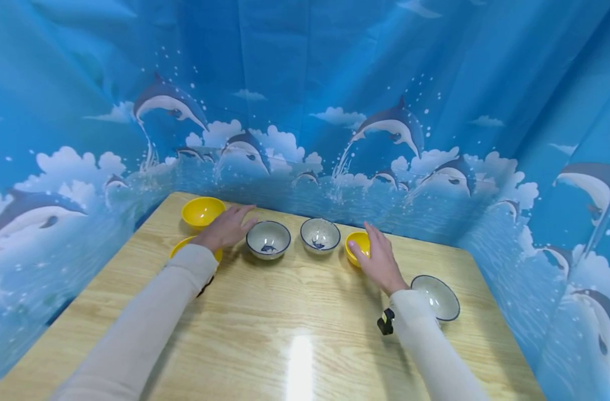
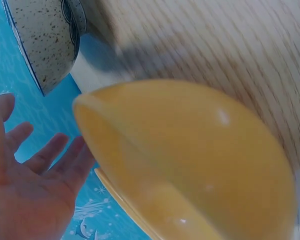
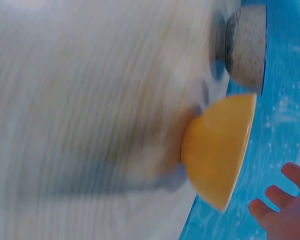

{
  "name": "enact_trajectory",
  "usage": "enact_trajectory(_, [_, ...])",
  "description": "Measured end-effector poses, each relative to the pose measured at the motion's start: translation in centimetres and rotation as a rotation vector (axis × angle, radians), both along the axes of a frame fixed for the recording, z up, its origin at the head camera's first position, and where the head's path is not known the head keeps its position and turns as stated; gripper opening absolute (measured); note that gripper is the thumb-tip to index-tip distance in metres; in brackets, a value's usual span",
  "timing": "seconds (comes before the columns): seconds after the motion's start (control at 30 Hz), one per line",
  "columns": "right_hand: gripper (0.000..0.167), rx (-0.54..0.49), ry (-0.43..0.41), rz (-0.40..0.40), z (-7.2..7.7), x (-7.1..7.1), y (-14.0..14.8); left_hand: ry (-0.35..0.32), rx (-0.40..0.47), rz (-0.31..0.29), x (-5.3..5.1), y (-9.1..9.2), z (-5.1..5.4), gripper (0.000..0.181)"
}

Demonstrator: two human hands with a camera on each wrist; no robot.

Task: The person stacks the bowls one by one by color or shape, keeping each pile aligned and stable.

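Note:
My left hand (image 1: 227, 228) hovers with fingers spread between two yellow bowls and a grey bowl with a blue rim (image 1: 267, 240). The far yellow bowl (image 1: 202, 210) shows nearly whole; my wrist hides much of the near yellow bowl (image 1: 180, 245). In the left wrist view, the fingers of the left hand (image 2: 37, 187) lie beside a large yellow bowl (image 2: 200, 135), holding nothing. My right hand (image 1: 380, 259) reaches over a small yellow bowl (image 1: 354, 253). The right wrist view shows the right hand (image 3: 287, 207) apart from the yellow bowl (image 3: 217, 150), fingers loosely bent.
A second grey bowl (image 1: 320, 236) stands at the back middle of the wooden table (image 1: 285, 301). Another grey bowl (image 1: 439, 298) sits at the right, partly behind my right sleeve (image 1: 420, 317). A blue dolphin-print curtain (image 1: 305, 111) hangs along the table's back and sides.

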State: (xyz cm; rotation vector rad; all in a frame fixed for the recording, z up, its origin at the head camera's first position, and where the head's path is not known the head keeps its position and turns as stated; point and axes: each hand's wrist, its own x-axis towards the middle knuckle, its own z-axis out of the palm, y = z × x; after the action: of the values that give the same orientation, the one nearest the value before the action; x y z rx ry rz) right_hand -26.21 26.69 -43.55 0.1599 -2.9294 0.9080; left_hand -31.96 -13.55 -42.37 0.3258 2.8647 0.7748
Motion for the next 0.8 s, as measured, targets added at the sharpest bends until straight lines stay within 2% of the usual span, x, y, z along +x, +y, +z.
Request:
enact_trajectory(0.23, [0.077,-0.068,0.023,0.033,-0.6,1.0,-2.5,-0.031,-0.010,0.010,-0.2,0.3,-0.6,0.057])
enact_trajectory(0.47, [0.073,-0.151,0.032,0.053,-1.2,1.7,-5.3,-0.031,-0.015,0.001,-0.2,0.4,-1.0,0.052])
enact_trajectory(0.8, [0.063,-0.237,0.117,0.052,-1.9,1.7,-8.6,-0.045,0.057,0.018,0.0,0.6,-1.3,0.048])
